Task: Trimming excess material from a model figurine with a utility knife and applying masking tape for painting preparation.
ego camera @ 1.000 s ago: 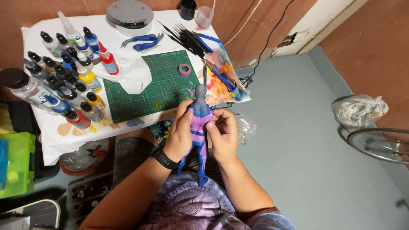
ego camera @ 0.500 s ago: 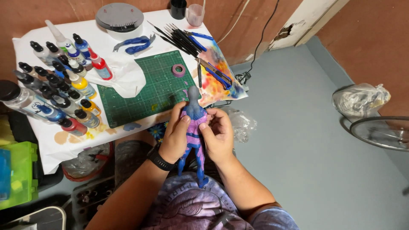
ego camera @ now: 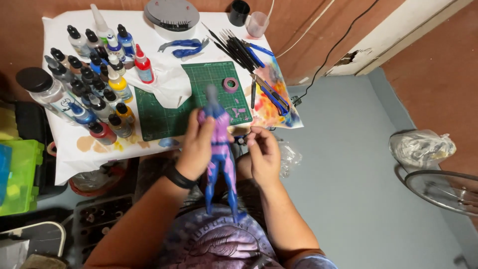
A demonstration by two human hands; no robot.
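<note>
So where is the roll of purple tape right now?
In the head view, the purple tape roll lies flat at the upper right corner of the green cutting mat, just left of the brushes and beyond the figure.

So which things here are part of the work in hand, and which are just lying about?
In hand:
- figurine, blue and purple
- left hand, gripping its torso
- right hand, beside it

Lying about:
- paint bottles
- cutting mat
- brushes
- tape roll
- plastic bag

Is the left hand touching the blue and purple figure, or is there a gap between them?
Touching. The head view shows the left hand wrapped around the torso of the figure, with no gap.
</note>
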